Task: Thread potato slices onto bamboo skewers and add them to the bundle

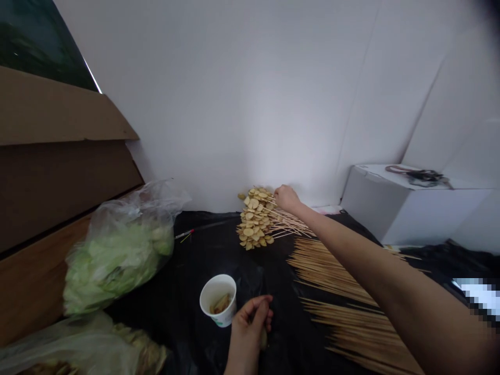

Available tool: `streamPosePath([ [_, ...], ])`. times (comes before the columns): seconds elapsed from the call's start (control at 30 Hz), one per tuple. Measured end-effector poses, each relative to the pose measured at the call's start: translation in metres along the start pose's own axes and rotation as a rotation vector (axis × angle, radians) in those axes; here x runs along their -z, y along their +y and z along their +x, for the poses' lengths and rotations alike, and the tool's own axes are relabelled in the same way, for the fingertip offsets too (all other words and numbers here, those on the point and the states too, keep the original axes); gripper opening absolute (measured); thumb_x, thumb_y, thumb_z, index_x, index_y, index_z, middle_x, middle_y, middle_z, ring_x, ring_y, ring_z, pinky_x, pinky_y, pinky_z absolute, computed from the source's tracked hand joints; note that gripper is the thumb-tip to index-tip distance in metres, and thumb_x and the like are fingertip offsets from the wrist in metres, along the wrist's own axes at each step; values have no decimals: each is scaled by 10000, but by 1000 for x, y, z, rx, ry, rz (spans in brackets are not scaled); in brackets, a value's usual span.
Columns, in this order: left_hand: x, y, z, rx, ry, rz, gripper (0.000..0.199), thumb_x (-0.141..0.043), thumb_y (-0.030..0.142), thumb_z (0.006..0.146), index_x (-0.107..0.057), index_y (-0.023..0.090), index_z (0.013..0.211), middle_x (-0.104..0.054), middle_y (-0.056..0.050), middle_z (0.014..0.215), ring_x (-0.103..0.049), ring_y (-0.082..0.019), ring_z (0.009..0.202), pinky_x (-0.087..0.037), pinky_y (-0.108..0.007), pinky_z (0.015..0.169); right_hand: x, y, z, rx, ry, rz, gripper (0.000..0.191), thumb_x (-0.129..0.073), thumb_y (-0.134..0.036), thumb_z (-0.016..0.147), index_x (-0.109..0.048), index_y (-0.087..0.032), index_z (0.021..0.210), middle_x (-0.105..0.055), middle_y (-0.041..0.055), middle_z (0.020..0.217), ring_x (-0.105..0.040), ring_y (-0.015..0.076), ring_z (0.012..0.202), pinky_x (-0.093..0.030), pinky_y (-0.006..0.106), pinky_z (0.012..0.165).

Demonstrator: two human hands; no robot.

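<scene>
My right hand (287,198) reaches to the far side, its fingers pinched on a thin stick at the upper right of a pile of skewered pale yellow slices (254,221). The sticks of that pile point right, under my forearm. Near the front, my left hand (252,317) has its fingers closed, with a pale piece partly visible beneath them. A white paper cup (219,297) holding some brownish-yellow pieces stands just left of it. Bare bamboo skewers (332,265) lie in rows to the right, partly hidden by my right arm.
A clear bag of pale green leaves (121,255) sits at left, another bag (86,346) at the front left. A red-tipped pen (184,234) lies on the black cover (207,250). A white box (383,203) stands at right, against a white wall.
</scene>
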State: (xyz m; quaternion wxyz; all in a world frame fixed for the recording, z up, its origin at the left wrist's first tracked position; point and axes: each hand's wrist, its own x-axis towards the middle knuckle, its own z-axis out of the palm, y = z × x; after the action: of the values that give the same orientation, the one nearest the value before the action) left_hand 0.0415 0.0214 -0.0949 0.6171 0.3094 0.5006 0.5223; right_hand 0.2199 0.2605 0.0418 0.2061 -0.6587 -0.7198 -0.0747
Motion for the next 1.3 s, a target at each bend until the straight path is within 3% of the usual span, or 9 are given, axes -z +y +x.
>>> streamPosePath([
  [0.1, -1, 4, -4, -12, -9, -27, 393, -812, 429, 517, -741, 132, 765, -609, -35, 596, -500, -82, 507, -384, -185, 487, 17, 1, -14, 38, 50, -24, 287, -445, -153, 854, -698, -60, 953, -639, 206, 1005, -571, 248, 951, -399, 301, 802],
  [0.23, -2, 10, -9, -15, -56, -94, 317, -810, 342, 561, -734, 138, 791, -604, -16, 616, -490, -56, 515, -377, -150, 480, 42, 2, -57, 128, 84, -29, 307, -403, -137, 879, -696, -113, 966, -633, 160, 987, -525, 241, 983, -362, 320, 868],
  [0.37, -3, 17, -14, 148, -142, -307, 225, -765, 173, 639, -718, 118, 852, -595, -9, 632, -504, -39, 521, -412, -135, 500, 56, -1, -120, 265, 117, 32, 288, -406, -167, 903, -679, -160, 994, -630, 108, 959, -499, 224, 965, -357, 322, 873],
  [0.53, -5, 30, -22, 439, -217, -657, 188, -575, 89, 796, -673, 68, 954, -622, -55, 703, -581, -81, 600, -479, -177, 548, 47, 1, -199, 365, 175, 255, 249, -428, -170, 906, -677, -178, 928, -635, 74, 895, -518, 194, 906, -378, 318, 857],
  [0.67, -5, 38, -23, 461, -190, -710, 231, -531, 82, 805, -648, 79, 1004, -661, -95, 813, -632, -130, 707, -530, -244, 631, 28, 19, -238, 254, 93, 390, 215, -472, -183, 878, -686, -186, 893, -651, 56, 847, -547, 185, 840, -407, 307, 781],
  [0.8, -2, 39, -22, 445, -191, -694, 310, -545, 83, 756, -633, 90, 1053, -667, -126, 934, -647, -165, 800, -544, -320, 737, 20, 47, -252, 149, -93, 498, 197, -508, -204, 838, -703, -184, 821, -674, 34, 788, -574, 166, 757, -411, 274, 702],
  [1.03, -1, 34, -21, 418, -279, -613, 704, -384, -99, 557, -549, 121, 1205, -638, -136, 1077, -648, -193, 936, -517, -388, 858, 46, 88, -252, 38, -377, 499, 216, -480, -220, 786, -685, -152, 779, -652, 14, 682, -548, 135, 618, -383, 238, 579],
  [1.13, -5, 33, -23, 391, -263, -538, 751, -360, -139, 582, -489, 126, 1273, -633, -140, 1088, -648, -195, 956, -532, -366, 838, 54, 103, -253, 51, -453, 402, 204, -473, -196, 760, -671, -150, 781, -646, 11, 680, -538, 123, 611, -367, 221, 550],
  [1.3, -12, 34, -27, 389, -250, -473, 648, -379, -126, 714, -448, 120, 1310, -626, -153, 1098, -665, -175, 896, -561, -305, 770, 58, 119, -257, 21, -537, 242, 186, -500, -141, 698, -674, -164, 757, -668, 10, 704, -558, 116, 623, -360, 205, 548],
])
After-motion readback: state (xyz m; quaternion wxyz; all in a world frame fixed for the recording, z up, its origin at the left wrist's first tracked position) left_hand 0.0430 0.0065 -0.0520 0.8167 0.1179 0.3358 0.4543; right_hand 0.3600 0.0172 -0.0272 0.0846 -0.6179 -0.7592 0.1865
